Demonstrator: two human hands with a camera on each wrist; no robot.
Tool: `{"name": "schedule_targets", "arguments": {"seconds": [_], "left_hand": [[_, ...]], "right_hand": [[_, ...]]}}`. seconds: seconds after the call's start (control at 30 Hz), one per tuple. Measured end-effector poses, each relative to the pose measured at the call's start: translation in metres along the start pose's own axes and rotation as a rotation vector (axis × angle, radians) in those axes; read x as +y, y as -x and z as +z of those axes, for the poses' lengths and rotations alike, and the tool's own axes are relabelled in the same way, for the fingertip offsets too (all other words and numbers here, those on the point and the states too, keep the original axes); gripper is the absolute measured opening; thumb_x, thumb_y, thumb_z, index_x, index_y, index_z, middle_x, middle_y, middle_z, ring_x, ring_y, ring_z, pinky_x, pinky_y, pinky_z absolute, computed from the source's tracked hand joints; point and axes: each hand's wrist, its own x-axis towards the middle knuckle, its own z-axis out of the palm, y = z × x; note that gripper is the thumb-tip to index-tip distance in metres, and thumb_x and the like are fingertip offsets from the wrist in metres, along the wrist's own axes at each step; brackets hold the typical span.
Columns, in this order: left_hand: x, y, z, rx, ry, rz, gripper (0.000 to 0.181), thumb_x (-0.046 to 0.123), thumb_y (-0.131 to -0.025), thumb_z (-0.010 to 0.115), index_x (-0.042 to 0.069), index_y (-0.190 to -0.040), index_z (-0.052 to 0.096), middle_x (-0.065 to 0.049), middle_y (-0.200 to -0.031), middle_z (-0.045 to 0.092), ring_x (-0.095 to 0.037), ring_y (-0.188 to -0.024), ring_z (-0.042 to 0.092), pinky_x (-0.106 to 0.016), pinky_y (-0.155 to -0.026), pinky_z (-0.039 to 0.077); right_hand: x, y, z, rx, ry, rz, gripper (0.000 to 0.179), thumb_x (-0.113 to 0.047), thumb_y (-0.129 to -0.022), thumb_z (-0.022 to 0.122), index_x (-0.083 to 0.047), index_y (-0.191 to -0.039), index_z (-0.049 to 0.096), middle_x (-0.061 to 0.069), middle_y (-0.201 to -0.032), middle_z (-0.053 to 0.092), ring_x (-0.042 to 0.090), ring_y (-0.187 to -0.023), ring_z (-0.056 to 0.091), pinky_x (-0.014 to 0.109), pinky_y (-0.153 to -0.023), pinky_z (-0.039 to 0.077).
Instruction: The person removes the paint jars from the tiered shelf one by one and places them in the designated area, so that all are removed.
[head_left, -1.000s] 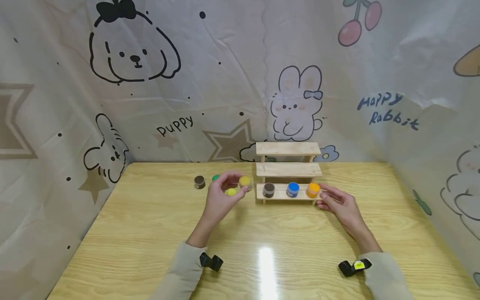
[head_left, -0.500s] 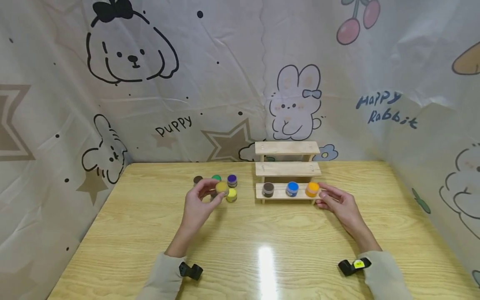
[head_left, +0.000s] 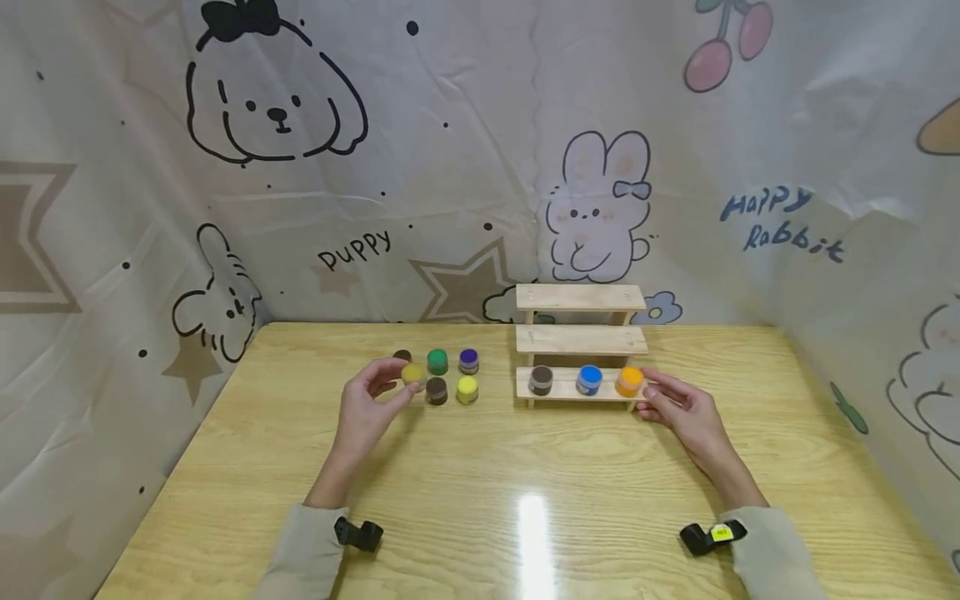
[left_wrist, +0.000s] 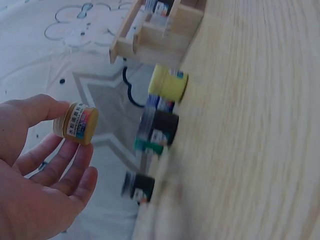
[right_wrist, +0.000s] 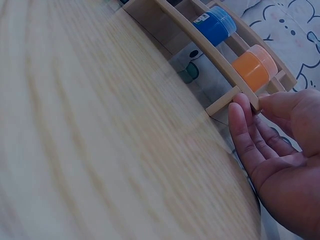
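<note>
My left hand (head_left: 363, 421) pinches an ochre paint jar (head_left: 412, 375) between thumb and fingers. In the left wrist view the jar (left_wrist: 82, 122) shows its printed label and is held above the table. At the right end of the bottom step of a three-step wooden display stand (head_left: 581, 338), my right hand (head_left: 690, 421) grips the plank, as the right wrist view confirms. That step bears a dark brown jar (head_left: 541, 380), a blue jar (head_left: 588, 380) and an orange jar (head_left: 629, 381), the last one closest to my right fingers.
Beside my left hand stand a green jar (head_left: 437, 361), a purple jar (head_left: 468, 361), a blackish jar (head_left: 437, 391) and a yellow jar (head_left: 467, 390). Another dark jar (head_left: 402, 356) is partly hidden behind the held one. A printed cloth (head_left: 450, 200) hangs behind the table.
My left hand has carried the ochre jar leftward from near the stand, past the yellow jar, uncovering the other jars. The right hand keeps its grip on the stand.
</note>
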Motion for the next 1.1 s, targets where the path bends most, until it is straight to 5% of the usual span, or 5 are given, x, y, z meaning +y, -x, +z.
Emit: {"name": "schedule_targets", "arguments": {"seconds": [0.23, 0.5, 1.1], "left_hand": [[-0.016, -0.001, -0.013, -0.026, 0.002, -0.049, 0.035, 0.004, -0.089, 0.08, -0.003, -0.121, 0.067, -0.018, -0.123, 0.067, -0.027, -0.112, 0.065, -0.044, -0.099, 0.053], [-0.028, -0.001, -0.02, -0.071, 0.032, -0.123, 0.034, -0.001, -0.09, 0.078, -0.008, -0.121, 0.066, -0.024, -0.124, 0.065, -0.036, -0.112, 0.065, -0.022, -0.092, 0.054], [-0.04, -0.005, -0.022, -0.07, -0.048, -0.188, 0.034, -0.008, -0.086, 0.077, -0.014, -0.118, 0.066, -0.031, -0.116, 0.067, -0.044, -0.111, 0.066, -0.014, -0.081, 0.054]], "right_hand": [[0.001, -0.001, 0.0, -0.013, -0.01, -0.017, 0.056, -0.012, -0.102, 0.064, 0.012, -0.148, 0.043, -0.006, -0.112, 0.074, 0.015, -0.09, 0.075, 0.03, -0.083, 0.06], [0.0, 0.0, 0.0, -0.009, -0.007, -0.019, 0.056, -0.011, -0.102, 0.064, 0.013, -0.148, 0.043, -0.007, -0.112, 0.074, 0.014, -0.09, 0.075, 0.03, -0.083, 0.06], [0.001, 0.0, -0.001, -0.012, -0.004, -0.023, 0.058, -0.012, -0.102, 0.065, 0.014, -0.148, 0.042, -0.008, -0.112, 0.073, 0.014, -0.089, 0.074, 0.029, -0.082, 0.06]]}}
